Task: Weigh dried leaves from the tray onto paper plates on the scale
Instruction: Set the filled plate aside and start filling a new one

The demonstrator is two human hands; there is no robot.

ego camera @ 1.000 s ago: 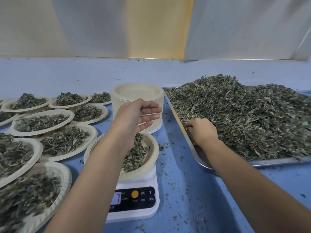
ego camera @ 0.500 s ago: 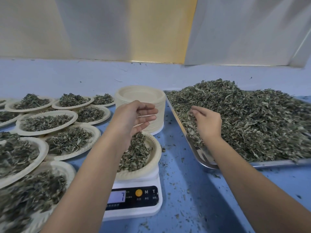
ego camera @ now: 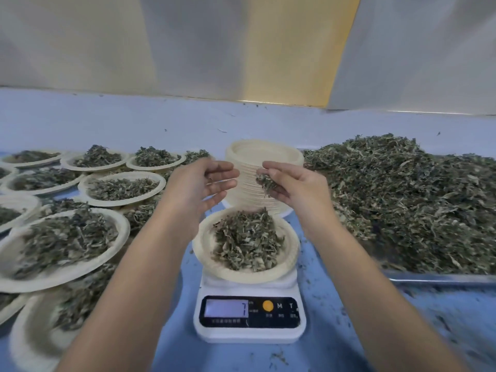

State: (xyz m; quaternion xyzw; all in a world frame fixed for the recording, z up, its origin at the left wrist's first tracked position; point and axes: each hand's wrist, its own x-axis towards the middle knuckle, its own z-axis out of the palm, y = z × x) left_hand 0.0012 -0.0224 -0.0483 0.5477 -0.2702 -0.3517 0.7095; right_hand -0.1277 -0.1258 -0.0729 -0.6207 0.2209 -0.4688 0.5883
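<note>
Leaf-heaped paper plate [ego camera: 204, 248] on white scale [ego camera: 249, 334]

The tray [ego camera: 440, 278] runs off the right edge of the frame, and its leaf heap [ego camera: 418, 200] covers all but the near rim. At the left edge, several filled plates [ego camera: 16, 275] are cut off, and those at the lower left are smeared by motion blur. The left forearm [ego camera: 150, 264] hides the left rim of the plate on the scale [ego camera: 249, 276]. The scale display [ego camera: 226, 308] shows a 7 at its right; the small labels under the buttons are too small to read. The stack of empty plates [ego camera: 264, 154] is partly hidden behind both hands. Both forearms leave the frame at the bottom.
</note>
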